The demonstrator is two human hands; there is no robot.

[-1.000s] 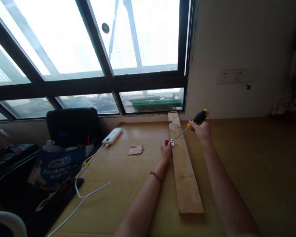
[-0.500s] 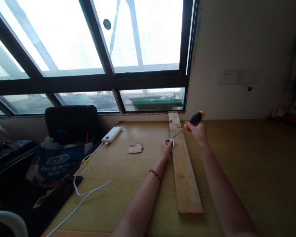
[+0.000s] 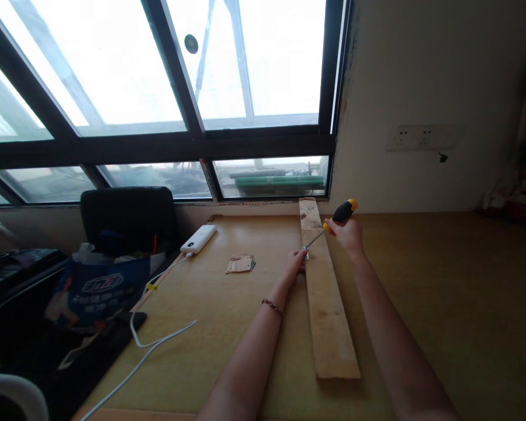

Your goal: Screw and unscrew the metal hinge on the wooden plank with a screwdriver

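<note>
Metal plate (image 3: 307,256) held at the edge of a board (image 3: 332,333)

The metal plate lies on the board's left long edge, clamped there by the left hand (image 3: 294,263), probably so it cannot slip under the screwdriver (image 3: 342,211). Just apart, the right hand (image 3: 349,236) grips that tool low on its handle, likely for control, shaft slanted to the plate; whether the tip is seated, I cannot tell. The board lies lengthwise on the table (image 3: 442,304), seemingly for support. A small stack (image 3: 240,264) sits left, clear of both arms.

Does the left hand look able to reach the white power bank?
Probably yes: if the left hand leaves the metal bracket, only flat stacked plates lie near its way to the power bank.
</note>
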